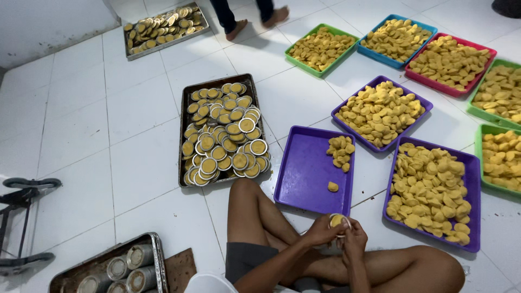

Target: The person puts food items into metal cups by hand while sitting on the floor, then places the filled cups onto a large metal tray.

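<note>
Both hands (337, 234) on round cake mould (337, 220)

The green tray (502, 95) and the far person's legs (247, 13) run off frame.

Green tray (291, 54) of yellow cakes, blue tray (362, 48), pink tray (412, 74), another person's bare feet (258, 23)

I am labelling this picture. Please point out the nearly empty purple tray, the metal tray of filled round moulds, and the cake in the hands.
nearly empty purple tray (304, 173): head view, bare floor of tray.
metal tray of filled round moulds (183, 135): head view, left rim.
cake (337, 220): head view, yellow top.
</note>
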